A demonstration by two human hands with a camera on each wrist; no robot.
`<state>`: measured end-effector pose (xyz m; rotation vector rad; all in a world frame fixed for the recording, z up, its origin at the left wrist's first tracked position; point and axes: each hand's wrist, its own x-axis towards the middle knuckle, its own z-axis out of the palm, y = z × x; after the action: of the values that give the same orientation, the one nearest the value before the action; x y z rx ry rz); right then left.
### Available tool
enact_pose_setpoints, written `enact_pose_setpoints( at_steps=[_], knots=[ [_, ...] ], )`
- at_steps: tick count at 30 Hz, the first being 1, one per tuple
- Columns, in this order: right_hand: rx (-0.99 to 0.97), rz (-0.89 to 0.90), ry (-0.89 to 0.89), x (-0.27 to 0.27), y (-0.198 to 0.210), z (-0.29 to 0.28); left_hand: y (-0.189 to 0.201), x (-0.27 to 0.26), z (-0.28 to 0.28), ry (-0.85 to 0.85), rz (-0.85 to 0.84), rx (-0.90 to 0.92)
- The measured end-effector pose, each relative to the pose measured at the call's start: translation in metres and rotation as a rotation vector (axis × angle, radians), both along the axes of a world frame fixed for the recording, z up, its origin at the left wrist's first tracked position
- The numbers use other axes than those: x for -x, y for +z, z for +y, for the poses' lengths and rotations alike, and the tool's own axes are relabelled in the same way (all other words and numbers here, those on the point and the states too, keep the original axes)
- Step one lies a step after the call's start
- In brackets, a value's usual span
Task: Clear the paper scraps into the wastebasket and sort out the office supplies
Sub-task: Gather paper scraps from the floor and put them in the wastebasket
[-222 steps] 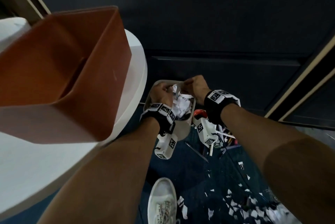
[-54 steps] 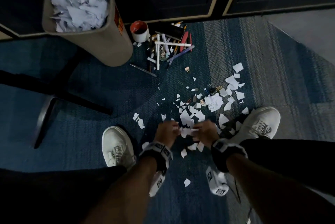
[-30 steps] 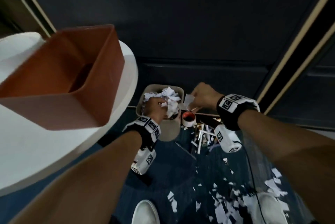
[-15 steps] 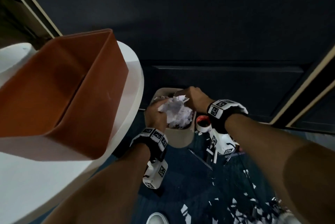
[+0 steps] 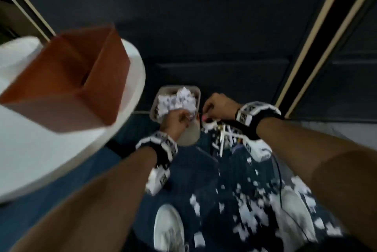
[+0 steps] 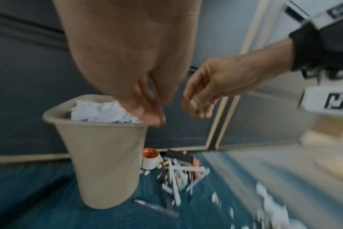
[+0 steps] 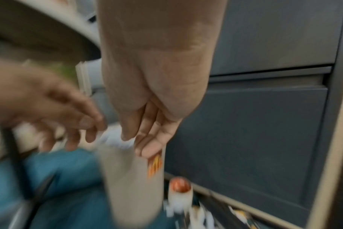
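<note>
Left wrist view gives us the tall beige plastic wastebasket [image 6: 106,162], upright on blue carpet [image 6: 29,186] and heaped with crumpled white paper scraps [image 6: 102,113]. Our left hand [image 6: 139,99] hangs over its rim, fingers loose, empty; our right hand [image 6: 211,86] (just beside) is likewise slack. White pens [image 6: 178,175] lie jumbled beside a small orange-lined white cup [image 6: 151,158].

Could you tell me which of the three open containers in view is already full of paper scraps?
The tan wastebasket on the floor: white scraps heap above its rim. The small white cup beside it shows only a red inside, and the brown box on the white table shows none.
</note>
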<state>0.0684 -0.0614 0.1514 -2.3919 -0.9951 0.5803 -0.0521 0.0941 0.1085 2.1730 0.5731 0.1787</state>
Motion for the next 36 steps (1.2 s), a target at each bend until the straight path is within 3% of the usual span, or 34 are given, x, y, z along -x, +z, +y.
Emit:
enact_pose_setpoints(
  at_steps=[4,7,10,13,18,24,29,36],
  knots=[
    [0.134,0.12,0.043,0.052,-0.031,-0.028,0.004,0.027,-0.026,-0.326,0.332,-0.076],
    [0.125,0.318,-0.012,0.085,-0.089,-0.058,-0.017,0.044,-0.049,-0.38,0.421,-0.15],
    [0.222,0.47,-0.103,0.124,-0.159,-0.098,-0.078,0.067,-0.069,-0.348,0.494,-0.098],
    [0.305,0.539,-0.175,0.145,-0.217,-0.122,-0.149,0.102,-0.066,-0.385,0.651,-0.201],
    [0.223,0.506,-0.248,0.154,-0.27,-0.118,-0.224,0.129,-0.056,-0.284,0.885,-0.173],
    [0.223,0.385,-0.456,0.187,-0.327,-0.095,-0.256,0.136,-0.075,-0.181,0.888,-0.174],
    [0.173,0.202,-0.499,0.212,-0.351,-0.095,-0.269,0.144,-0.076,-0.228,0.741,-0.2],
    [0.029,0.223,-0.523,0.219,-0.344,-0.098,-0.27,0.154,-0.09,-0.167,0.613,-0.099]
  ],
)
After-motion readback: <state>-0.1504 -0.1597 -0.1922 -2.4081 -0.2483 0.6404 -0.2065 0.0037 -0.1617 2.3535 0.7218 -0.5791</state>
